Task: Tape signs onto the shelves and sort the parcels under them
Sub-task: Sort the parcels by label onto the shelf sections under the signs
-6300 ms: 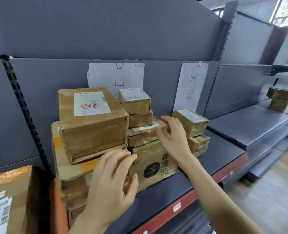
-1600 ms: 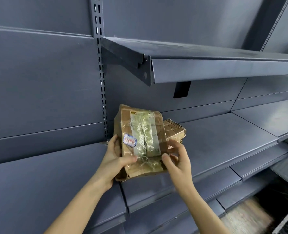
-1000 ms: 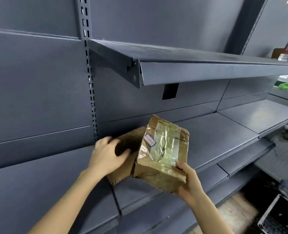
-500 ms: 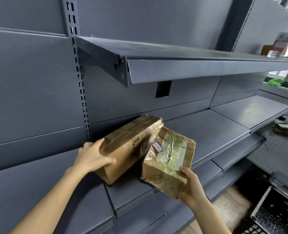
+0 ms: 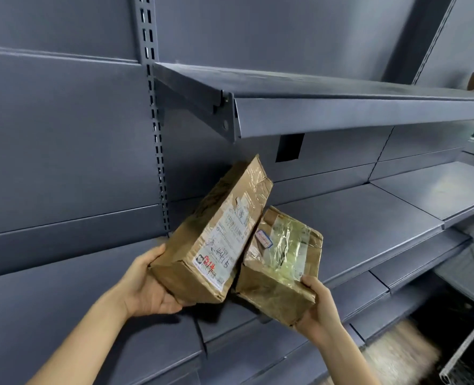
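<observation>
Long parcel (image 5: 216,234) now tipped up, left hand (image 5: 149,290) fingers (image 5: 174,302) gripping base; right hand (image 5: 317,309) fingers (image 5: 310,283) gripping taped parcel (image 5: 280,268).

- Parcels: two, both brown cardboard, a long parcel (image 5: 216,232) and a taped parcel (image 5: 281,276).
- Hands: two, the left hand (image 5: 152,291) and the right hand (image 5: 317,311), with one parcel held in each.
- Labels: one white label (image 5: 226,245) on the long parcel and one small sticker (image 5: 263,238) on the taped parcel.
- Upper shelf (image 5: 341,90): one.
- Lower shelves (image 5: 355,218): at least two side by side; the full count is unclear.
- Slotted upright (image 5: 154,134): one.
- Black patch (image 5: 290,148): one.
- Wire basket (image 5: 470,362): one, cut off at the corner.
</observation>
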### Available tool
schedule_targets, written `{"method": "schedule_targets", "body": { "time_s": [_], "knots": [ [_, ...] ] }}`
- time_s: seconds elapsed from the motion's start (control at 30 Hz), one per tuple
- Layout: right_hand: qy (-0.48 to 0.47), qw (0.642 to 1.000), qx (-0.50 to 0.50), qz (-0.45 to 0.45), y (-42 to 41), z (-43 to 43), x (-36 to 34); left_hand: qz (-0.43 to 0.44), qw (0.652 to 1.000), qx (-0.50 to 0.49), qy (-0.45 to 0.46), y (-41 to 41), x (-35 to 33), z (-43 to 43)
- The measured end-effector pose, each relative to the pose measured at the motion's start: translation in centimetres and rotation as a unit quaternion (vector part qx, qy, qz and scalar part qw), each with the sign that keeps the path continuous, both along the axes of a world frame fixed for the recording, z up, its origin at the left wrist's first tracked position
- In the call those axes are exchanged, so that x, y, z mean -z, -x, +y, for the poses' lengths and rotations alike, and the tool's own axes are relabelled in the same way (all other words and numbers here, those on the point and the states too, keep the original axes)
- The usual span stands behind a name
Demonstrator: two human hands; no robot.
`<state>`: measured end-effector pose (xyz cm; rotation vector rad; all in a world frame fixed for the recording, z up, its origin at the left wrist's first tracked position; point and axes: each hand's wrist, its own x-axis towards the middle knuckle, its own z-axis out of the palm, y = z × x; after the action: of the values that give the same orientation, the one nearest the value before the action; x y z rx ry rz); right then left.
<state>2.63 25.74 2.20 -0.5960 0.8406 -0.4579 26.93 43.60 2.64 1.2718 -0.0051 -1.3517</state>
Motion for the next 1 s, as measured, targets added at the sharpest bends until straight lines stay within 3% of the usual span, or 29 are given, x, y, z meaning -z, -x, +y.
{"method": "schedule_targets", "body": {
  "time_s": [0.27,0.43,0.6,1.0],
  "knots": [
    [0.034,0.999,-0.017,0.008,0.8,-0.6,0.5,-0.148,0.989,-0.005,-0.015,0.8,0.6,-1.2],
    [0.03,0.999,-0.023,0.005,0.7,-0.5,0.9,-0.234,0.967,0.086,-0.061,1.9,-0.9,-1.9],
    [0.031,0.999,-0.023,-0.004,0.7,-0.7,1.7,-0.246,0.962,0.109,-0.037,2.7,-1.4,-1.5],
    [0.094,0.989,-0.103,-0.047,-3.9,3.0,2.9,-0.251,0.966,-0.04,0.048,1.3,-0.4,8.4]
  ]
}}
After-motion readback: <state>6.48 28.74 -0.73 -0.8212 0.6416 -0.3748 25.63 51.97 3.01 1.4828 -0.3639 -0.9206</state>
